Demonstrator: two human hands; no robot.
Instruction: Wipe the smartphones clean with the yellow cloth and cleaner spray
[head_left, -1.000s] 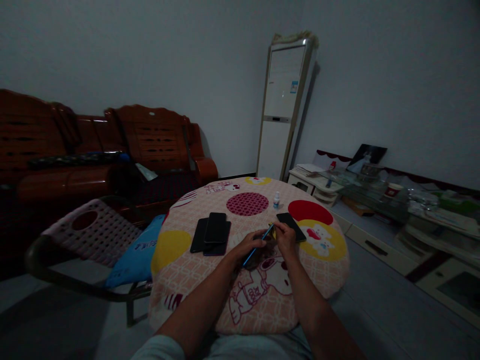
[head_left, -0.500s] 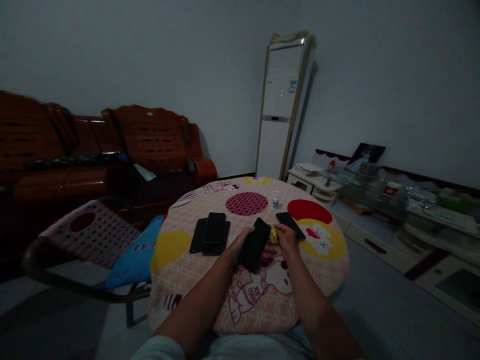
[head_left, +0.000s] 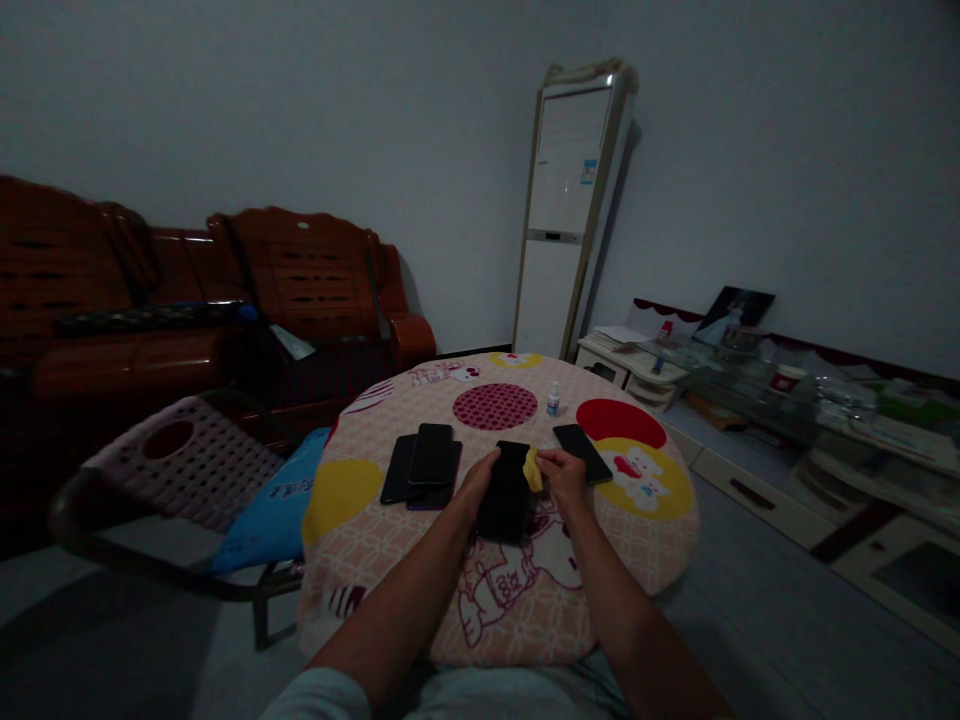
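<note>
A black smartphone (head_left: 502, 500) is gripped along its left edge by my left hand (head_left: 478, 484), its dark screen facing up. My right hand (head_left: 564, 474) pinches a small yellow cloth (head_left: 532, 470) against the phone's upper right edge. To the left lies a pile of dark phones (head_left: 430, 455), overlapping one another. Another dark phone (head_left: 583, 452) rests flat just beyond my right hand. Farther back stands a small white bottle (head_left: 553, 400) with a blue label, upright on the table.
The round table (head_left: 405, 580) wears a patterned cloth. On the left are a woven chair (head_left: 187, 460) with a blue bag (head_left: 274, 500) and a wooden sofa (head_left: 300, 280). A cluttered low cabinet (head_left: 750, 480) runs along the right, and a tall air conditioner (head_left: 555, 220) stands behind.
The held phone has turned from slanted to nearly upright in view. My right hand and the yellow cloth have shifted left, over the phone's edge. The other phones stay put.
</note>
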